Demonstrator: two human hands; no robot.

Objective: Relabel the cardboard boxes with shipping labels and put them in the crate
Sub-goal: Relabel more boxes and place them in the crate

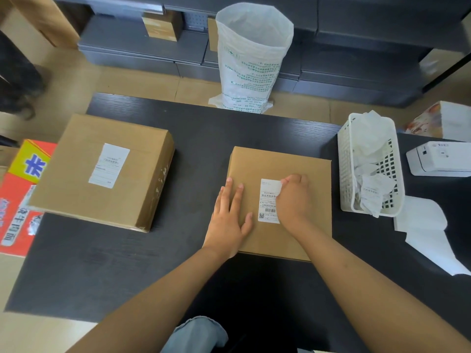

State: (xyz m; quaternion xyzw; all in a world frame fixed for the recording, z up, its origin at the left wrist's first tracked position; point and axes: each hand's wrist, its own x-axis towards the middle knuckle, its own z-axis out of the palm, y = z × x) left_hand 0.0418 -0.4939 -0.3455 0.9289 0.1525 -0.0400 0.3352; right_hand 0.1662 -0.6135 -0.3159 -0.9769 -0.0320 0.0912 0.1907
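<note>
While left hand [228, 220] steadies box [300, 164], right hand [293, 197] pinches label [267, 200]

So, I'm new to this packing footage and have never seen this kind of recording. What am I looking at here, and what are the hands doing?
There is no machine here: a person wears one camera on the head, looking down at their own bare hands over a black wooden table.

The left hand lies flat on a brown cardboard box, steadying it. The right hand has curled fingers pinching the top corner of the white shipping label on that box; whether it is peeling or sticking it, one picture cannot tell.

On the left sits a larger brown cardboard box with its own white label. On the right stands a white plastic basket holding crumpled paper, beside a white label printer. Behind the table stands an open white woven sack.
</note>
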